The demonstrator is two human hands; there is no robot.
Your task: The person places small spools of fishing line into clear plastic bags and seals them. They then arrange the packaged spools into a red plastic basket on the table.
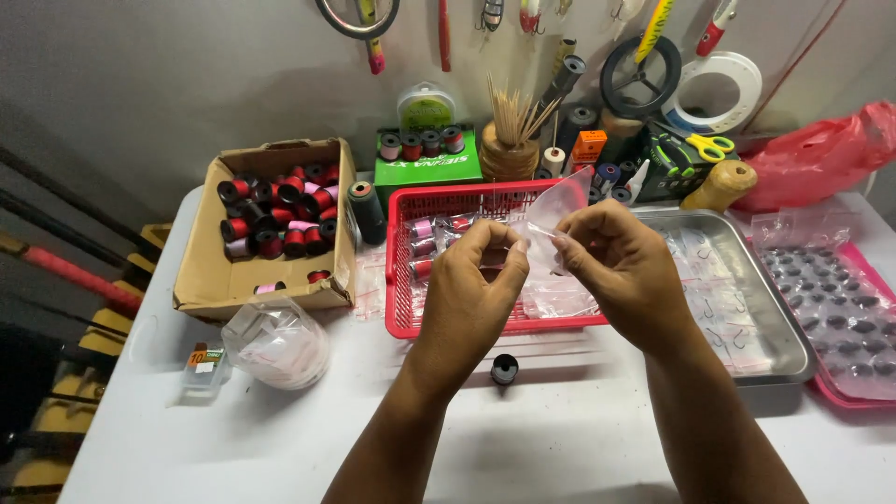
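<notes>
Between the fingertips of the left hand (476, 280) and right hand (621, 261) is a small clear plastic bag (560, 210), thin and glossy. Below it sits a red moulded-plastic lattice basket (403, 280), beside a shallow brushed-metal tray (779, 322) (dull sheen, smooth). The brown cardboard box (201, 271) looks matt and rough-edged. The white tabletop (560, 439) is smooth and faintly shiny.

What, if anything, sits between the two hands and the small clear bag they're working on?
Nothing visible: left hand and right hand both already pinch the small clear bag, held up over the red basket.
</notes>
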